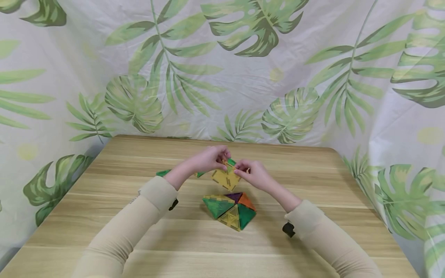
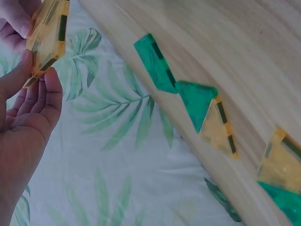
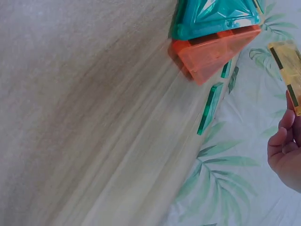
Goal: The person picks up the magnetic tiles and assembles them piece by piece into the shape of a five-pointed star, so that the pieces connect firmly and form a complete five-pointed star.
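Both hands are raised over the far middle of the table, gripping a see-through yellow magnetic tile piece (image 1: pixel 226 180) between them. My left hand (image 1: pixel 213 159) pinches its left side; in the left wrist view the thumb lies on one face of the yellow piece (image 2: pixel 49 40) and the fingers are behind it. With thumb and fingertips, my right hand (image 1: pixel 255 174) holds the right edge. Just nearer than the hands, a raised shape of joined magnetic tiles (image 1: pixel 217 207) stands on the table, with green, yellow, purple and orange triangles.
Behind the hands, loose green tiles (image 1: pixel 162 173) lie toward the table's far side. In the left wrist view a green triangle (image 2: pixel 197 101) lies against a yellow triangle (image 2: pixel 217 127). A leaf-patterned cloth (image 1: pixel 243 85) hangs behind the wooden table (image 1: pixel 194 255).
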The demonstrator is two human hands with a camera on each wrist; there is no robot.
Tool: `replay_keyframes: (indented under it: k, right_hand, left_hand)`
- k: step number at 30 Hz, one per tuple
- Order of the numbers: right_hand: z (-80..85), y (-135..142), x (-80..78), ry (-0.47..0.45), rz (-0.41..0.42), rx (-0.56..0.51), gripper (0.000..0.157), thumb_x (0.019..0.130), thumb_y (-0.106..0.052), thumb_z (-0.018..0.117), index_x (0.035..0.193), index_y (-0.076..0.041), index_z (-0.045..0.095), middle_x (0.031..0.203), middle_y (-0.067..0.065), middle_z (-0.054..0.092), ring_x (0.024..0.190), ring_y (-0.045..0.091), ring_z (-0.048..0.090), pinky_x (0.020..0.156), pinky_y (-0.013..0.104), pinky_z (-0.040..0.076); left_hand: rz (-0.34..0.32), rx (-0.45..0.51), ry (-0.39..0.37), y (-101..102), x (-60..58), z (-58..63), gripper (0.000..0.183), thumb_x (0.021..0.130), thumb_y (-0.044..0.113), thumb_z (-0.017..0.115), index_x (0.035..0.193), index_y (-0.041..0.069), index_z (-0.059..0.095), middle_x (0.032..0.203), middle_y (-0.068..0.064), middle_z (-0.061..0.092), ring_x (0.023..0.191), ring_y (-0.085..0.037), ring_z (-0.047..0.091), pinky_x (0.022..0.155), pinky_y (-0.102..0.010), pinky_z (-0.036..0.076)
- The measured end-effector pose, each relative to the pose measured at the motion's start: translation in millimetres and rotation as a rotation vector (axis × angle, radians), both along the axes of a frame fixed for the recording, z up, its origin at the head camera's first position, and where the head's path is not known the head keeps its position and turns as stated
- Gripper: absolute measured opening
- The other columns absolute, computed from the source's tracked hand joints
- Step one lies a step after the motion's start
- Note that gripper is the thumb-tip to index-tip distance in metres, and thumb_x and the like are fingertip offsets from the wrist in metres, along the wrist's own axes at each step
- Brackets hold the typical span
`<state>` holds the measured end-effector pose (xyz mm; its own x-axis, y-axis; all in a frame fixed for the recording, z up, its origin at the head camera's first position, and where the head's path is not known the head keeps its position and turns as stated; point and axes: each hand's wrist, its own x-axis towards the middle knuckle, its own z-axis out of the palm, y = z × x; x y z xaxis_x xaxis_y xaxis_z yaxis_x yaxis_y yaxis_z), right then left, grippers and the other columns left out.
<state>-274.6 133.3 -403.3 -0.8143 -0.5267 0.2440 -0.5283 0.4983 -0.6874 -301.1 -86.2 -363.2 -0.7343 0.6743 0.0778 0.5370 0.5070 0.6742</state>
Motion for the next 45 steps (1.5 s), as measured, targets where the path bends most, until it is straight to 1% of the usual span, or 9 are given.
replay_keyframes:
  k: [8, 14, 17, 20, 25, 30, 33, 39, 45]
  right_hand:
    - [-5.3, 10.0, -7.7, -0.118, -0.058, -0.060, 0.020, 0.092, -0.016, 0.063, 0.100, 0.002, 0.068, 0.084, 0.010, 0.071, 0.075, 0.021, 0.064, 0.063, 0.026, 0.050]
    - [-11.8, 16.4, -12.8, -0.227, 0.032, -0.090, 0.025, 0.092, -0.011, 0.061, 0.111, 0.006, 0.061, 0.087, 0.016, 0.070, 0.078, 0.020, 0.066, 0.073, 0.042, 0.054]
    - [-14.0, 18.3, -14.6, -0.287, 0.083, -0.093, 0.026, 0.093, -0.010, 0.060, 0.114, 0.005, 0.059, 0.089, 0.016, 0.070, 0.079, 0.013, 0.065, 0.076, 0.038, 0.054]
    - [-17.1, 19.8, -17.3, -0.342, 0.110, -0.070, 0.027, 0.094, -0.013, 0.058, 0.117, 0.003, 0.057, 0.094, 0.015, 0.069, 0.080, 0.010, 0.061, 0.074, 0.031, 0.050]
    - [-26.8, 22.8, -23.7, -0.456, 0.155, -0.049, 0.031, 0.096, -0.012, 0.054, 0.123, 0.004, 0.053, 0.097, 0.015, 0.066, 0.079, 0.017, 0.056, 0.067, 0.033, 0.043]
    - [-39.5, 25.8, -29.0, -0.553, 0.168, -0.058, 0.035, 0.096, -0.017, 0.054, 0.124, 0.004, 0.051, 0.100, 0.007, 0.066, 0.086, 0.013, 0.058, 0.073, 0.034, 0.046]
    - [-46.2, 28.0, -31.7, -0.568, 0.174, -0.059, 0.034, 0.096, -0.019, 0.054, 0.123, 0.003, 0.051, 0.101, 0.005, 0.066, 0.089, 0.011, 0.059, 0.074, 0.032, 0.047]
    - [-52.3, 27.9, -33.5, -0.588, 0.190, -0.042, 0.027, 0.097, -0.017, 0.053, 0.118, -0.001, 0.053, 0.088, -0.001, 0.063, 0.073, 0.016, 0.051, 0.060, 0.026, 0.040]
    - [-53.1, 23.5, -33.4, -0.577, 0.204, 0.008, 0.024, 0.097, -0.018, 0.053, 0.117, -0.003, 0.054, 0.086, -0.001, 0.058, 0.069, 0.020, 0.044, 0.058, 0.026, 0.037]
  left_hand:
    - [0.051, 0.087, -0.065, -1.0, -2.0, -12.9, 0.024, 0.086, 0.007, 0.068, 0.105, -0.001, 0.057, 0.091, -0.009, 0.064, 0.085, -0.017, 0.062, 0.072, -0.027, 0.052]
    - [0.017, 0.095, -0.061, 0.3, -5.7, -25.2, 0.019, 0.087, 0.004, 0.066, 0.104, -0.002, 0.059, 0.089, -0.012, 0.068, 0.081, -0.016, 0.064, 0.069, -0.026, 0.052]
    - [0.014, 0.090, -0.073, 2.1, -6.1, -30.7, 0.020, 0.087, 0.003, 0.065, 0.105, -0.002, 0.058, 0.089, -0.013, 0.068, 0.081, -0.017, 0.064, 0.070, -0.027, 0.053]
    - [0.030, 0.089, -0.130, 3.6, -6.2, -36.2, 0.021, 0.088, 0.003, 0.064, 0.107, -0.002, 0.058, 0.090, -0.013, 0.069, 0.081, -0.017, 0.065, 0.071, -0.028, 0.053]
    - [0.059, 0.090, -0.234, 6.0, -6.4, -46.6, 0.023, 0.090, 0.005, 0.062, 0.112, -0.001, 0.057, 0.090, -0.011, 0.067, 0.078, -0.015, 0.064, 0.074, -0.036, 0.054]
    - [0.075, 0.110, -0.264, 8.5, -8.1, -61.3, 0.022, 0.091, 0.005, 0.061, 0.111, -0.001, 0.057, 0.090, -0.012, 0.065, 0.078, -0.016, 0.063, 0.075, -0.041, 0.054]
    - [0.091, 0.108, -0.263, 10.1, -8.8, -67.0, 0.022, 0.091, 0.005, 0.061, 0.112, -0.001, 0.057, 0.094, -0.012, 0.065, 0.082, -0.017, 0.063, 0.075, -0.037, 0.055]
    - [0.127, 0.078, -0.284, 11.9, -8.8, -74.3, 0.022, 0.091, 0.005, 0.061, 0.112, 0.001, 0.057, 0.098, -0.011, 0.064, 0.089, -0.018, 0.062, 0.077, -0.034, 0.054]
    - [0.142, 0.075, -0.322, 12.3, -8.7, -78.7, 0.024, 0.089, 0.000, 0.061, 0.113, -0.001, 0.056, 0.098, -0.013, 0.062, 0.092, -0.021, 0.061, 0.077, -0.032, 0.054]
